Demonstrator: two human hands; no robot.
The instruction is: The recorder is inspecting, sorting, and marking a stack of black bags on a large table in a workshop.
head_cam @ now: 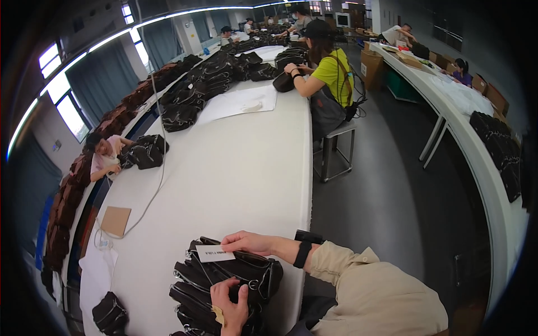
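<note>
My right hand pinches a white printed card tag by its edge, above an open dark brown bag with silver zips and metal rings. Below it, my left hand rests on the same bag, its thumb apart from the fingers. A yellowish strip clings to the side of that hand. More dark zipped bags lie in a packed row under and beside my left hand, partly hidden by it. A black band circles my right wrist.
The long white table carries a brown cardboard piece, a hanging cable, a single dark bag and piled bags. A co-worker in yellow sits on a stool along the right edge; another person leans in from the left.
</note>
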